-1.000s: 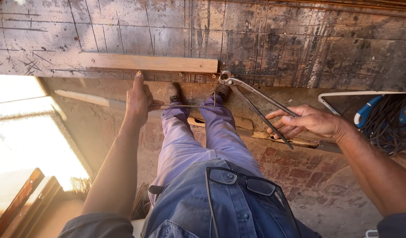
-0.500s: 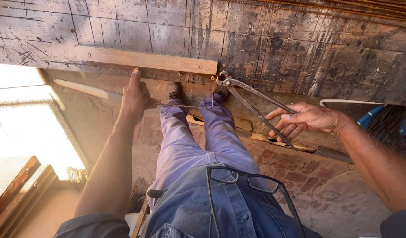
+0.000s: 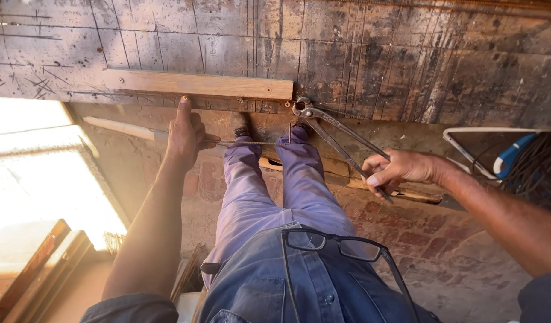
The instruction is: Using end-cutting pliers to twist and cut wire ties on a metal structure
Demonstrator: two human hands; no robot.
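The right hand (image 3: 401, 170) is gripping both long handles of the pincers (image 3: 335, 134), fingers curled tight around them; the pincers' head is sitting at the end of the wooden strip (image 3: 197, 84) on the scuffed board (image 3: 377, 54). The left hand (image 3: 184, 134) is pinching a thin wire (image 3: 251, 142), forefinger pointing up to the strip's lower edge. At far right, a white-rimmed crate (image 3: 467, 152) is holding dark cables (image 3: 539, 167), cut off by the frame. What the pincers are biting is too small to make out.
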